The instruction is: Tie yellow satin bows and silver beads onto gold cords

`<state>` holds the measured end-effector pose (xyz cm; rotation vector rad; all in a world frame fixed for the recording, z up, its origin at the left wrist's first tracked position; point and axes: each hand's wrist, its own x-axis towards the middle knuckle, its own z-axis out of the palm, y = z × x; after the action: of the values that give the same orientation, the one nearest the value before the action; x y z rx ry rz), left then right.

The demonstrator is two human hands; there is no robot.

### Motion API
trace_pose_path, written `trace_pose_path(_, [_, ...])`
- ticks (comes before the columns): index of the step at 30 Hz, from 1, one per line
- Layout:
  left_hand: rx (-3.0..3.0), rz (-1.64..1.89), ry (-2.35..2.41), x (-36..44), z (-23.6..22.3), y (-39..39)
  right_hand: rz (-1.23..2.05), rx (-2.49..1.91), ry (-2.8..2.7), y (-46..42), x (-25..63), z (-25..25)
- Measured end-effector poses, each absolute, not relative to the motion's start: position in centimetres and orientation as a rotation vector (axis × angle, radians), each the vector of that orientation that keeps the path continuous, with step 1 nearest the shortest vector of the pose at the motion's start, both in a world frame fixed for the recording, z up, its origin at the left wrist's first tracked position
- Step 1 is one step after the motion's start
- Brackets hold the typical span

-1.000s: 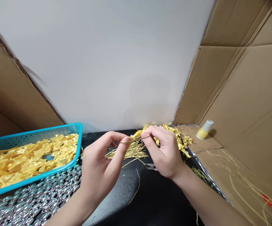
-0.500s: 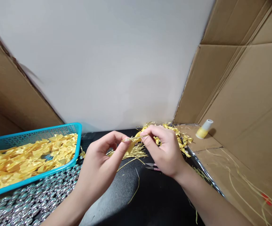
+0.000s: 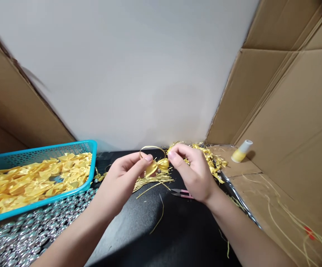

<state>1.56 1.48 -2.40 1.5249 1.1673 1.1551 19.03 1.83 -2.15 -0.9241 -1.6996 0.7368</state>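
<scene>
A yellow ribbon bow with a small silvery bead at its middle is pinched at its left side by my left hand, between thumb and fingers. From the bow a thin gold cord arches up in a loop. My right hand is closed in a pinch at the bow's right end; what lies between its fingertips is hidden. Below the bow, a bundle of gold cords lies on the black tabletop. Pink-handled thread snips rest under my right hand.
At left stands a turquoise basket of yellow bows, with many silver beads in front. A needle with yellow thread lies centrally. More finished-looking bows are heaped behind my right hand. A thread spool stands on cardboard at right.
The cord, earlier stretched straight between both hands, now forms a loop above the bow. The bow has turned into fuller view. My right fingertips have moved slightly down the cord's side.
</scene>
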Motion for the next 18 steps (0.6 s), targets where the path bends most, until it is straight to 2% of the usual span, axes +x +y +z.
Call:
trace_pose_path(4, [1.424, 1.086, 1.123, 2.3, -3.4, 2.1, 1.036, -0.941, -1.699, 2.9, 18.9, -3.9])
trace_pose_path(7, [1.360, 0.974, 1.123, 2.7, -5.7, 1.4, 1.436, -0.934, -1.549, 2.7, 18.8, -7.2])
trace_pose_path(10, [1.329, 0.885, 1.173, 2.6, -8.7, -0.5, 1.632, -0.966, -1.400, 0.8, 19.0, -11.0])
trace_pose_path(14, [1.381, 0.835, 1.174, 2.2, -11.6, -3.3, 1.518, -0.987, -1.511, -2.4, 19.7, -14.3])
trace_pose_path(18, [1.396, 0.810, 1.106, 2.1, -12.6, -4.3, 1.300, -1.006, -1.659, -3.7, 20.2, -15.4])
